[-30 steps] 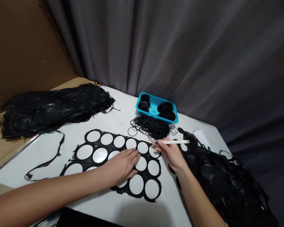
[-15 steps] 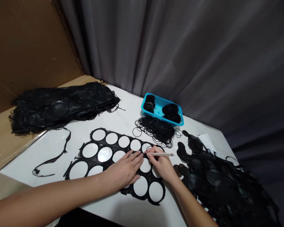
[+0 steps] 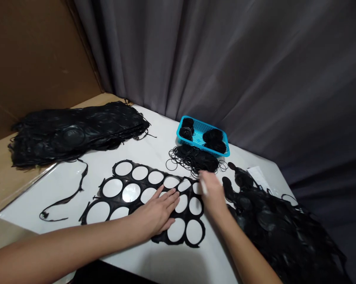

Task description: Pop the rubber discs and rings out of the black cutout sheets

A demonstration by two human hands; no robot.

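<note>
A black rubber sheet (image 3: 130, 185) full of round cut-out holes lies flat on the white table (image 3: 157, 152). My left hand (image 3: 158, 211) rests on it with fingers spread flat, pressing it down. My right hand (image 3: 212, 192) is blurred by motion just right of the sheet, beside a loose pile of thin black rings (image 3: 195, 159). A pale stick shows faintly in that hand; its fingers are smeared.
A blue basket (image 3: 199, 131) with black rings stands behind the ring pile. Stacks of black rubber sheets lie at the left (image 3: 74, 132) and at the right (image 3: 281, 225). A black rubber strip (image 3: 67, 197) lies at the left. Grey curtain behind.
My right hand with the pale stick went from the sheet's upper right edge toward the ring pile and is now blurred. The left hand stayed on the sheet.
</note>
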